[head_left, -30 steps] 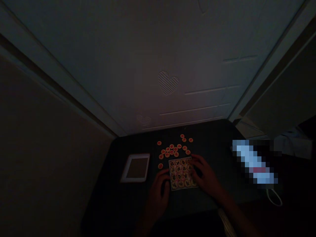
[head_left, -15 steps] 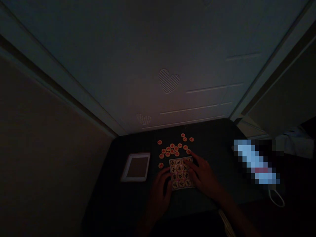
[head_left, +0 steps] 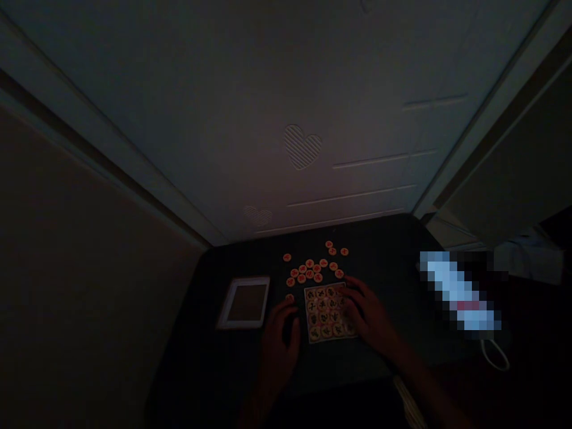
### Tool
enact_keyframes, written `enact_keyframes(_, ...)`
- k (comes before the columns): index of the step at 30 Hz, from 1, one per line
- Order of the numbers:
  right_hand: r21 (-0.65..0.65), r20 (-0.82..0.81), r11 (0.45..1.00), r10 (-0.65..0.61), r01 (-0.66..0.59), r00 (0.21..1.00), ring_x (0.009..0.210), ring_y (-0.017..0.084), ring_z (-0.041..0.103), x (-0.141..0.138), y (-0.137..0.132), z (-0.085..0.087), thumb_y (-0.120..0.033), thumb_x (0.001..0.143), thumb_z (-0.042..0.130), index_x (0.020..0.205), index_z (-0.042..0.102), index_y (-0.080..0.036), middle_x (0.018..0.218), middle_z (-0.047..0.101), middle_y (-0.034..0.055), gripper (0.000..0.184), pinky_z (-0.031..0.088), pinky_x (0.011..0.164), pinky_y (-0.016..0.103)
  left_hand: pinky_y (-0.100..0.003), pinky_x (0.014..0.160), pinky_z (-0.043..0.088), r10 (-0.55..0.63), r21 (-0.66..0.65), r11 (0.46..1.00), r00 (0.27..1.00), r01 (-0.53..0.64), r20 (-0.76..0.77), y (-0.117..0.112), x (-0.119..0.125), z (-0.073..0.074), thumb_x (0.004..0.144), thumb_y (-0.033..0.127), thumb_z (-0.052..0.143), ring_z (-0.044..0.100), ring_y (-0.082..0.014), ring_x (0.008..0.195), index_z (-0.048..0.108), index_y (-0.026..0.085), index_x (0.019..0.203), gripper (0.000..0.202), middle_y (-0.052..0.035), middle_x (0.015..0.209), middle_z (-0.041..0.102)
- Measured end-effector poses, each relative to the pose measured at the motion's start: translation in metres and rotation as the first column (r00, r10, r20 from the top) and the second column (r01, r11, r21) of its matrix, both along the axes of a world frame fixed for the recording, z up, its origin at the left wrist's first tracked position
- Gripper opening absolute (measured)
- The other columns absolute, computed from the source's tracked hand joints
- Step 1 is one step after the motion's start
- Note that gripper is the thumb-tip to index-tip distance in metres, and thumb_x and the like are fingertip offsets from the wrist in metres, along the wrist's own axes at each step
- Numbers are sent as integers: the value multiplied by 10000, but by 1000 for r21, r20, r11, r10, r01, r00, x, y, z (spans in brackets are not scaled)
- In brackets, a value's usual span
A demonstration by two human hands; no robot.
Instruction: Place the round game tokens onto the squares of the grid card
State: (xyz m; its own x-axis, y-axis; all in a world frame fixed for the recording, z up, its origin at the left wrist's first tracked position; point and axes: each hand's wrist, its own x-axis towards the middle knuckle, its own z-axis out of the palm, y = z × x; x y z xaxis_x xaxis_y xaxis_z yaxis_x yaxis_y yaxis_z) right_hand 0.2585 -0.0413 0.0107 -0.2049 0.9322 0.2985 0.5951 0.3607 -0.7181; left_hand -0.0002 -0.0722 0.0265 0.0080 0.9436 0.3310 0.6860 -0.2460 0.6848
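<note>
A square box (head_left: 325, 336) holds rows of Chinese chess pieces with dark characters. My right hand (head_left: 373, 322) lies over the box's right side, fingers stretched out and covering some pieces there. To the left of the box is my left hand (head_left: 279, 342), its thumb and fingers apart. Its fingertips are at a red-lettered chess piece (head_left: 289, 298), partly covering it; whether they touch it I cannot tell. Several more red-lettered pieces (head_left: 310, 274) lie loose on the dark table (head_left: 379, 244) beyond the box.
On the left of the table lies a shallow tray-like box lid (head_left: 226, 319) with a pale rim. A bright, pixelated device (head_left: 460, 292) sits at the right, with a white cord loop (head_left: 496, 356) below it. A pale panel with embossed hearts (head_left: 302, 147) rises behind the table.
My left hand has moved left from the box's edge to the loose red piece nearby. My right hand stays over the box, its fingers shifted slightly to the right. The view has shifted a little.
</note>
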Motion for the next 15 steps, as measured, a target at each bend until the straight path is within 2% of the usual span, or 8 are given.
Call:
enact_keyframes(3,-17,-40,1000,-2,1,999,1346,266,477,1,1,-3,-311,1017,427,1306,612,-298,1471,478,69,343,436,1123,499,-418,879,572,63,11,998,997,-62,-33,8,-5,7,936,280,555,631,-257,1147,598,231,1138,212,-96,1247,646)
enact_keyframes(7,-28,-70,1000,-13,11,997,1315,261,506,2,2,-3,-317,1021,421,1287,622,-291,1440,500,78,334,444,1116,492,-419,831,575,135,-1,991,987,-135,-91,20,-10,14,913,303,583,671,-254,1004,596,225,1155,255,-87,1140,679)
enact_keyframes(10,-28,-93,999,-33,30,995,1282,259,535,2,3,-1,-317,1028,401,1261,636,-288,1408,524,83,332,459,1100,491,-414,819,572,114,-8,993,986,-116,-117,27,-10,11,910,298,585,678,-246,948,594,223,1141,244,-71,1060,688)
enact_keyframes(15,-30,-118,998,-53,50,992,1242,245,570,3,3,0,-315,1029,392,1225,654,-279,1376,552,84,328,482,1077,454,-449,884,551,67,23,998,984,-64,-167,31,-6,-2,912,250,566,668,-252,992,585,216,1079,172,-74,1050,673)
